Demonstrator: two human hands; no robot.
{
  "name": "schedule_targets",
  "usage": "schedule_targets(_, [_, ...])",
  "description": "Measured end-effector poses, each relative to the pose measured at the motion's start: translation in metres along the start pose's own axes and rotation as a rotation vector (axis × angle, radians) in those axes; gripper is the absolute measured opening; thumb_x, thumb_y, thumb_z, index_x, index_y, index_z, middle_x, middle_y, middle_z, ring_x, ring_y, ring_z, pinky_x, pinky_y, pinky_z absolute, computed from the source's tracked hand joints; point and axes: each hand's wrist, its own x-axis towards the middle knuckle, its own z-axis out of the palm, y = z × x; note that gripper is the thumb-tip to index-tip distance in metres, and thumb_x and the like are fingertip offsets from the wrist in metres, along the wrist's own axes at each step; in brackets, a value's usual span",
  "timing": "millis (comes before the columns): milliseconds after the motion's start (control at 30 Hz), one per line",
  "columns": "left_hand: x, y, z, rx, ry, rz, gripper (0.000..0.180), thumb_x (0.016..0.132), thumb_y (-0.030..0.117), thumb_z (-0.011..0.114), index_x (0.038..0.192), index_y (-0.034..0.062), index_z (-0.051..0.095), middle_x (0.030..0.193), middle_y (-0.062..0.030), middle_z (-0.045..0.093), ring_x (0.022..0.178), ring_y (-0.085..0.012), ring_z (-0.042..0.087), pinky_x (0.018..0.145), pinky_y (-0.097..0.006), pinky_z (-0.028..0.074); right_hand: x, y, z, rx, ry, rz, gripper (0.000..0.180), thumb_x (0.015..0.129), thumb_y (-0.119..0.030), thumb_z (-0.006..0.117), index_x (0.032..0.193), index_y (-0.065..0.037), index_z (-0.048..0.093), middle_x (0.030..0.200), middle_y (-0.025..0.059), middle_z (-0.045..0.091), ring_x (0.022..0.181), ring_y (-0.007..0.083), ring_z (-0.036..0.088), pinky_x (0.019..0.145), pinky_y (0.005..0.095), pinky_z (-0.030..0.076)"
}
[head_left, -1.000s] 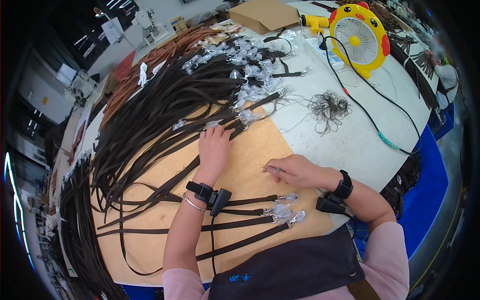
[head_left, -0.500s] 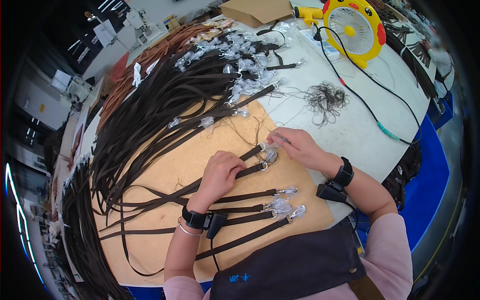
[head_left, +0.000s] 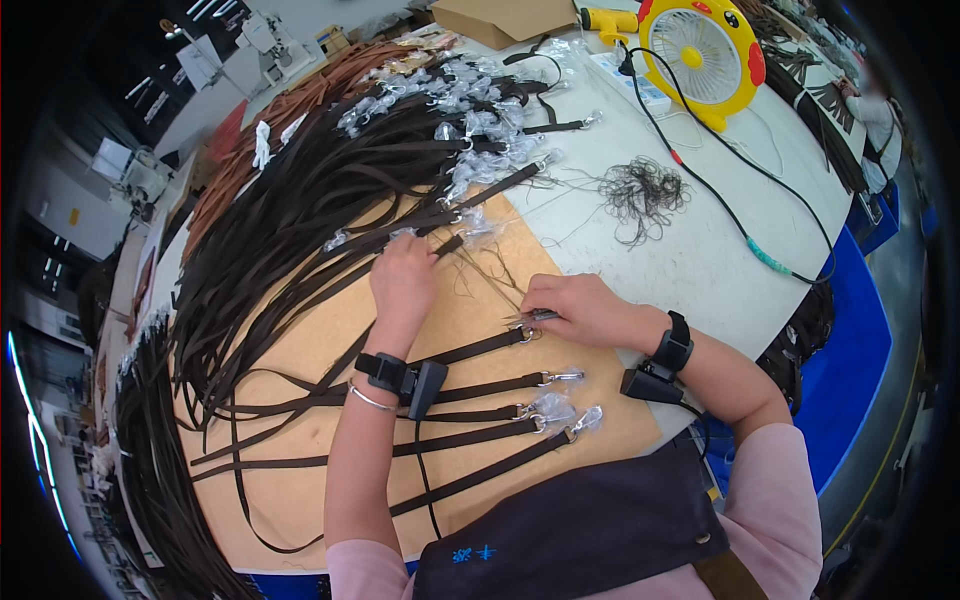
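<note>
My left hand (head_left: 404, 285) is closed round a dark brown strap (head_left: 448, 246) at the edge of the strap pile, its fingertips partly hidden. My right hand (head_left: 580, 308) grips a small metal tool (head_left: 543, 315), mostly covered by the fingers, so its exact kind is unclear. The tool's tip is close to the metal ring end of another dark strap (head_left: 480, 347) lying on the tan sheet. Loose dark threads (head_left: 492, 270) lie between the two hands. Nearer me, several straps (head_left: 470, 440) lie side by side, their metal clasps wrapped in clear plastic (head_left: 555, 408).
A large pile of dark straps (head_left: 290, 200) covers the left side, with brown straps (head_left: 330, 88) behind. A thread tangle (head_left: 645, 200), a yellow fan (head_left: 692, 58) with a black cable (head_left: 735, 215), and a cardboard box (head_left: 505, 20) are on the white table. Blue bins (head_left: 855, 340) stand right.
My left hand has moved up and left to the pile, and one strap has left the spot between my hands. My right hand has come slightly down toward the remaining strap's ring.
</note>
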Motion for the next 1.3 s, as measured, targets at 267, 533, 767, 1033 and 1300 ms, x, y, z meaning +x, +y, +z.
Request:
schedule_targets(267, [-0.027,0.02,-0.021,-0.193,0.211,0.059,0.032,0.077,0.003,0.074,0.108,0.005,0.067,0.104,-0.0112,0.06,0.097,-0.0297,0.058,0.082,-0.04,0.047,0.001,0.008,-0.004,-0.006,0.15,0.136,0.014,0.088,-0.02,0.069,0.097,-0.009,0.067,0.091,0.0065,0.063,0.078,0.0259,0.065,0.068,0.0352,0.051])
schedule_targets(533, [-0.072,0.062,-0.018,-0.733,-0.274,-0.094,0.034,0.075,0.002,0.081,0.106,0.0025,0.067,0.08,-0.0029,0.059,0.055,-0.0073,0.049,0.053,-0.023,0.042,0.008,-0.016,0.002,-0.009,0.102,0.036,0.017,0.083,-0.02,0.075,0.095,-0.009,0.069,0.086,0.0066,0.067,0.074,0.0277,0.066,0.064,0.036,0.05])
schedule_targets(767, [-0.075,0.065,-0.008,-0.804,-0.268,-0.209,0.029,0.076,0.001,0.081,0.102,0.0037,0.068,0.073,0.0013,0.062,0.056,-0.0046,0.049,0.053,-0.022,0.041,0.009,-0.009,0.013,-0.03,0.145,0.035,0.015,0.076,-0.016,0.077,0.088,-0.008,0.07,0.082,0.0068,0.068,0.072,0.0309,0.065,0.062,0.039,0.05])
schedule_targets(1033, [-0.074,0.069,-0.006,-0.766,-0.229,-0.184,0.03,0.076,0.004,0.081,0.104,0.0051,0.07,0.074,0.0022,0.061,0.056,-0.0045,0.047,0.053,-0.022,0.04,0.014,-0.009,0.01,0.04,0.092,0.076,0.017,0.076,-0.015,0.078,0.084,-0.003,0.068,0.073,0.0117,0.065,0.063,0.0291,0.061,0.059,0.0367,0.046])
schedule_targets(1300, [-0.075,0.072,0.001,-0.832,-0.177,-0.217,0.029,0.076,0.013,0.083,0.103,0.0094,0.072,0.073,0.0014,0.062,0.056,-0.0089,0.053,0.054,-0.024,0.043,0.025,-0.009,0.003,0.207,0.139,0.175,0.019,0.082,-0.015,0.075,0.084,0.0,0.065,0.066,0.0141,0.059,0.056,0.0236,0.05,0.055,0.0342,0.041])
